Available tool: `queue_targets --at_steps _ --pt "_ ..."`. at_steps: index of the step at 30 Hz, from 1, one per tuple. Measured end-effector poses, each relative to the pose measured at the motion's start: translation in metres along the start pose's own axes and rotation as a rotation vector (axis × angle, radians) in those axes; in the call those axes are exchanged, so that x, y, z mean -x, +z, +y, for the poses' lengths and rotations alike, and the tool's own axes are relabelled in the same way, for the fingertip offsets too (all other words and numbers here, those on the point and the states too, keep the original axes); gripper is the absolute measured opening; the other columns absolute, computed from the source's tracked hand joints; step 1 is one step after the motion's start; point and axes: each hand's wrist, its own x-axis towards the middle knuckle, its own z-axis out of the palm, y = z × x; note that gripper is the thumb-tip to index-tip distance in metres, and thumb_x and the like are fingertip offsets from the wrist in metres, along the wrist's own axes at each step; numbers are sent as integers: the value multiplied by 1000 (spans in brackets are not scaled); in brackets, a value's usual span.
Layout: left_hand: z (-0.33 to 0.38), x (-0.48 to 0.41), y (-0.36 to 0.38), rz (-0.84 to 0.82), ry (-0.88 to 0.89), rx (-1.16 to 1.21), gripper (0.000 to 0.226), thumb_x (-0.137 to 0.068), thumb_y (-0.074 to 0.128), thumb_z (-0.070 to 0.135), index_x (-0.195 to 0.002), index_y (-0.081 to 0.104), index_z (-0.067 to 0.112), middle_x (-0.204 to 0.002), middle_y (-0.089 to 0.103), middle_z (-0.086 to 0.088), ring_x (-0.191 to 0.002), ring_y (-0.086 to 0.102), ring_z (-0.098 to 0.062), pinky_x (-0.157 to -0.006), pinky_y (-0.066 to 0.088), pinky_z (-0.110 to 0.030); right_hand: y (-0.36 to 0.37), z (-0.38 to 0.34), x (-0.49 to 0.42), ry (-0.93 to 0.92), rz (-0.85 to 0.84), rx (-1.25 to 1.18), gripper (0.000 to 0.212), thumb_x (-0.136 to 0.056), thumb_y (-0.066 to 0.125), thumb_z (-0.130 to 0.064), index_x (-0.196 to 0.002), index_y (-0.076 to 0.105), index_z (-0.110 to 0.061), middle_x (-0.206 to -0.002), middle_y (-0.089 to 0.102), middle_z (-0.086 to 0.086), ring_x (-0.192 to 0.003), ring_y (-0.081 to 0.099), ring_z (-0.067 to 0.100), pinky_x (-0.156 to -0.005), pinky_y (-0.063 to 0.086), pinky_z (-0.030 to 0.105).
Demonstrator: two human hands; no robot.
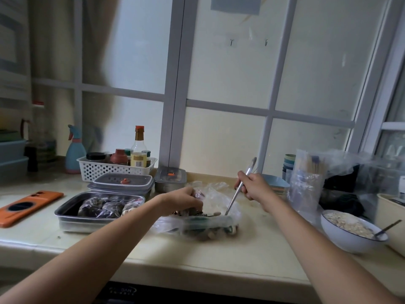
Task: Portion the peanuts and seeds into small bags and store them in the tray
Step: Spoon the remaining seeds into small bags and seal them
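A large clear plastic bag (219,194) with peanuts and dark seeds (210,234) lies on the counter in the middle. My left hand (186,200) grips a small bag at the big bag's mouth, the small bag mostly hidden. My right hand (254,186) holds a long metal spoon (237,191) whose bowl dips into the big bag. To the left stands a steel tray (65,213) with several filled small bags (103,208) inside.
Lidded steel containers (122,183) and a white basket of bottles (98,168) stand behind the tray. An orange phone (28,206) lies far left. At right are a white bowl of grain with a spoon (348,229), stacked bowls (278,185) and clear bags (306,183).
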Motion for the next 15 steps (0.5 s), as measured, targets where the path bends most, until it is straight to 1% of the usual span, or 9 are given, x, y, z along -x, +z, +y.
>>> queue_targets --at_steps 2,3,5,6,7,9,10,13,15 --pt "-6 2 -2 12 -40 -27 14 -84 63 9 -93 53 10 -80 51 -9 -62 48 -15 -58 38 -28 0 -3 0 8 41 16 47 -107 47 -38 -87 72 -4 -58 49 3 -46 41 12 -51 36 27" --pt "-7 2 -3 22 -46 -25 15 -81 64 13 -93 56 10 -82 52 -11 -66 50 -17 -60 40 -29 0 -5 -1 4 63 19 46 -107 47 -38 -85 71 -6 -57 50 2 -45 42 12 -52 37 26" --pt "-10 2 -4 58 -64 -1 31 -76 72 20 -100 62 3 -89 60 -14 -78 57 -23 -70 49 -34 -2 -11 -2 -12 114 21 45 -106 47 -38 -82 71 -9 -58 52 2 -47 47 13 -55 40 27" --pt "-10 2 -4 73 -66 5 39 -75 76 22 -104 63 0 -91 63 -14 -82 60 -24 -75 51 -37 -2 -15 -2 -21 146 26 45 -105 47 -39 -81 72 -10 -60 54 2 -52 51 15 -58 42 28" --pt "-10 2 -4 82 -58 5 41 -74 78 23 -104 64 0 -93 65 -14 -83 61 -24 -76 52 -37 -3 -19 -3 -30 181 36 45 -105 46 -39 -80 73 -11 -63 56 2 -58 54 18 -61 44 30" --pt "-11 0 -2 89 -43 -22 33 -75 80 25 -97 62 8 -91 65 -11 -81 60 -21 -74 50 -36 -6 -28 -4 -54 247 54 45 -105 46 -38 -78 73 -14 -68 60 2 -66 57 20 -63 44 31" --pt "-11 0 -1 87 -35 -42 30 -79 80 24 -96 61 10 -90 64 -9 -80 59 -20 -70 49 -32 -7 -33 -5 -64 278 60 44 -105 46 -36 -78 73 -14 -70 62 2 -69 58 21 -61 43 31" --pt "-8 1 4 97 -4 -91 28 -87 78 23 -96 56 9 -84 57 -3 -71 53 -14 -57 44 -19 -9 -44 -6 -86 356 63 44 -104 46 -34 -78 74 -12 -75 65 5 -74 60 23 -59 41 29" --pt "-6 0 9 84 20 -50 28 -89 77 23 -98 57 6 -82 59 -6 -68 54 -15 -55 43 -20 -7 -47 -7 -83 378 59 44 -104 45 -33 -79 74 -10 -76 65 5 -73 60 23 -58 40 28"
